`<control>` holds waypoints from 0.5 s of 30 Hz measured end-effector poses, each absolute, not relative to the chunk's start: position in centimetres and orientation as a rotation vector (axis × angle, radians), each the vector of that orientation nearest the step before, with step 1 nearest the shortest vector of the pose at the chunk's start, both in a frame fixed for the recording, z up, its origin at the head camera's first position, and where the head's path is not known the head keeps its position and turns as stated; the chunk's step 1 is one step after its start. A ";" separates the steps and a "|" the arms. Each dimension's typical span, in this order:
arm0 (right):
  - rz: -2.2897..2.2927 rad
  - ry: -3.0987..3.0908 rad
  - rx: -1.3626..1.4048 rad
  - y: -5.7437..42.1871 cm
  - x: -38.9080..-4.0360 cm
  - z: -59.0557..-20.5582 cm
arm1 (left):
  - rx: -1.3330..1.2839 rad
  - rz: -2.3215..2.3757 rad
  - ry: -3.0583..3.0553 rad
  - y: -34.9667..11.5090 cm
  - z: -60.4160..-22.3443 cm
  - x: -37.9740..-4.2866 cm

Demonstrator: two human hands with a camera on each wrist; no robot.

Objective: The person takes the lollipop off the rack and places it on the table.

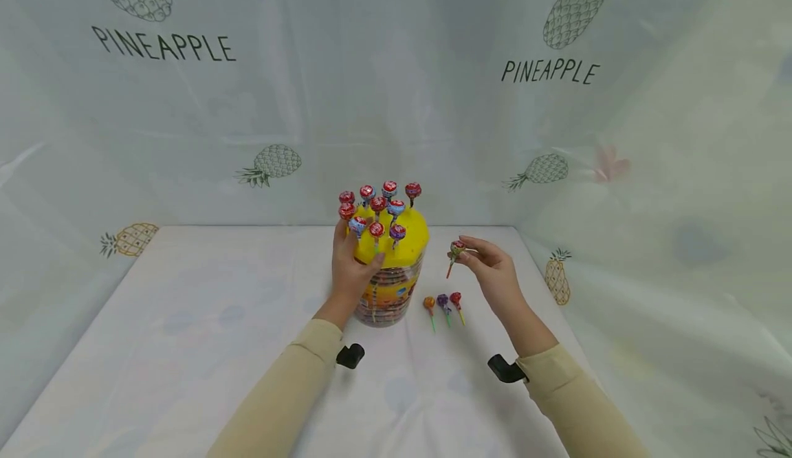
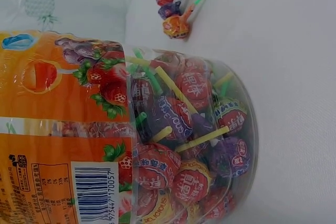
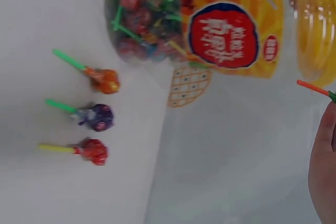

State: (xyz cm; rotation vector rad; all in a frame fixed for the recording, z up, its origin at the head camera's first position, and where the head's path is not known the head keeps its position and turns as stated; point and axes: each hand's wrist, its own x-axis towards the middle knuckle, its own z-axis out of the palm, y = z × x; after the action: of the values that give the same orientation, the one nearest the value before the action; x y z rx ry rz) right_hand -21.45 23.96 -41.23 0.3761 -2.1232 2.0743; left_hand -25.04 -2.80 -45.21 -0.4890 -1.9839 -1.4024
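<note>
A clear plastic jar (image 1: 388, 294) with a yellow lid (image 1: 408, 248) stands upright on the table, packed with wrapped lollipops. Several lollipops (image 1: 378, 204) stick up from the lid, heads on top. My left hand (image 1: 353, 274) grips the lid from the left, thumb on the near side and fingertips partly hidden behind the lollipops. To the right of the jar, my right hand (image 1: 495, 272) pinches a lollipop (image 1: 456, 247) by its wrapped head, the orange-red stick (image 3: 313, 88) pointing down and free of the lid. The left hand is out of sight in the left wrist view.
Three lollipops lie on the table between the jar and my right arm: an orange one (image 3: 104, 81), a purple one (image 3: 98, 117) and a red one (image 3: 94, 152). The white-covered table (image 1: 235, 348) meets a pineapple-print curtain (image 1: 383, 86) at the back and sides.
</note>
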 end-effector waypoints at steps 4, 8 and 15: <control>2.064 -2.164 0.314 24.7 -21.5 -42.9 | -0.489 -1.418 -1.991 -2.9 -45.2 -25.0; 2.058 -2.167 0.267 25.3 -21.6 -44.4 | -0.498 -1.428 -1.993 -2.9 -45.2 -25.0; 2.153 -2.171 0.116 26.5 -21.5 -46.5 | -0.496 -1.441 -2.001 -2.9 -45.2 -25.1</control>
State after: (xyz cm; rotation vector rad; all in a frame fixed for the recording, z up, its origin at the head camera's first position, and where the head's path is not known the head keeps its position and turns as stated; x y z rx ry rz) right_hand -21.54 26.48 -46.51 0.1160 -2.1714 2.1527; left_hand -25.11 -2.95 -45.21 -0.4957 -2.0011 -1.4410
